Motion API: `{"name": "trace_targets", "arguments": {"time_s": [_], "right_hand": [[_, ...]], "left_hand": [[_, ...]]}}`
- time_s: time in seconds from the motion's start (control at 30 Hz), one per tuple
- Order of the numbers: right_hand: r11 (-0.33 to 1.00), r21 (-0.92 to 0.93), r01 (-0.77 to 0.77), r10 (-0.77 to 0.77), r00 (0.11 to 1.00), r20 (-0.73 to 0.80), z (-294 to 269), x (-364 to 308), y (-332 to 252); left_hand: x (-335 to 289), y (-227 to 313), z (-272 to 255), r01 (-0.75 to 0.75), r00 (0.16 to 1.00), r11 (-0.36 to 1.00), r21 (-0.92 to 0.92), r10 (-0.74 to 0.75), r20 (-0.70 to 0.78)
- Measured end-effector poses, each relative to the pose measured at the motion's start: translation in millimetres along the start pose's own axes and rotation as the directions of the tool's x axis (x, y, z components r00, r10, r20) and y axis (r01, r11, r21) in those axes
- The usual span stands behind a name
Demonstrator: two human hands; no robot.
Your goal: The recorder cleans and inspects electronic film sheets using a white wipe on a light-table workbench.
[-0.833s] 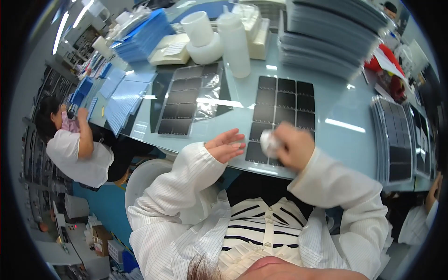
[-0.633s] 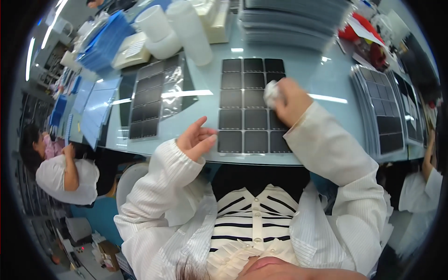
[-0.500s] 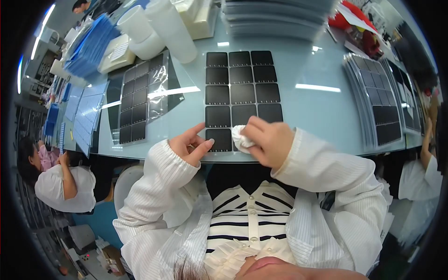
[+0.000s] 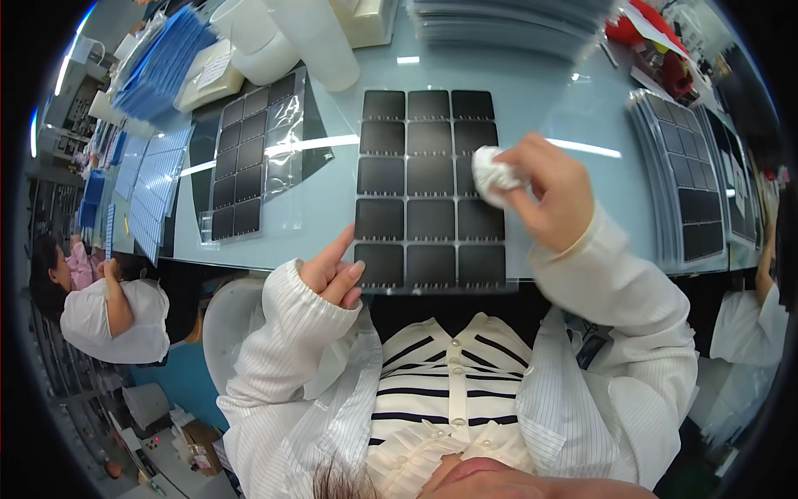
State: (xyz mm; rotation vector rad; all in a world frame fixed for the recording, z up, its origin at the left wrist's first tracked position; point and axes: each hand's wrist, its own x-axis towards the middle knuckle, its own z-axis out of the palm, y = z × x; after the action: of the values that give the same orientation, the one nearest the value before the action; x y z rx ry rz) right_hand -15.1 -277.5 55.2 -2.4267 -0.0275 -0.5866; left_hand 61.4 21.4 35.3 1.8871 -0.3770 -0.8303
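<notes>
In front of me lies a flat sheet of black rounded squares [image 4: 430, 221] in three columns, with pale gaps between them. Its near end reaches the table's front edge. My left hand [image 4: 330, 279] is at the sheet's near left corner, its thumb on the margin and its index finger along the side; the other fingers are curled and partly hidden. Bunched in the fingers of my right hand [image 4: 550, 193] is a crumpled white cloth [image 4: 496, 176]. The cloth rests over the sheet's right edge, around the middle rows.
A similar black sheet in clear plastic [image 4: 241, 166] lies to the left. Blue sheets [image 4: 162, 75] and white plastic cylinders [image 4: 312, 41] stand behind it. Stacked panels [image 4: 677, 175] are at right, and a thick stack [image 4: 507, 29] is at the back. A person [image 4: 112, 308] sits at far left.
My right hand has swept the cloth from the near squares outward and up to the right edge. The sheet has shifted slightly toward me, with my left hand staying at its corner.
</notes>
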Motion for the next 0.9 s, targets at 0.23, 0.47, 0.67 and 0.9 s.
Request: {"name": "trace_targets", "arguments": {"time_s": [0.23, 0.47, 0.67, 0.9], "right_hand": [[0.983, 0.057, 0.174, -0.182, 0.966, 0.182, 38, 6, -18], [0.989, -0.013, 0.149, -0.147, 0.985, 0.094, 73, 56, 20], [0.968, 0.024, 0.25, -0.249, 0.944, 0.216, 103, 40, -24], [0.993, -0.122, 0.008, -0.003, 0.999, 0.042, 89, 96, 28]], "left_hand": [[-13, -6, 7, -0.095, 0.984, 0.995, 0.041, 0.1, -0.15], [-13, -11, 9, -0.115, 0.949, 0.94, 0.322, 0.2, -0.246], [-8, -12, 7, -0.09, 0.945, 0.963, 0.255, 0.164, -0.283], [-3, -6, -2, -0.11, 0.967, 0.954, 0.279, 0.168, -0.193]]}}
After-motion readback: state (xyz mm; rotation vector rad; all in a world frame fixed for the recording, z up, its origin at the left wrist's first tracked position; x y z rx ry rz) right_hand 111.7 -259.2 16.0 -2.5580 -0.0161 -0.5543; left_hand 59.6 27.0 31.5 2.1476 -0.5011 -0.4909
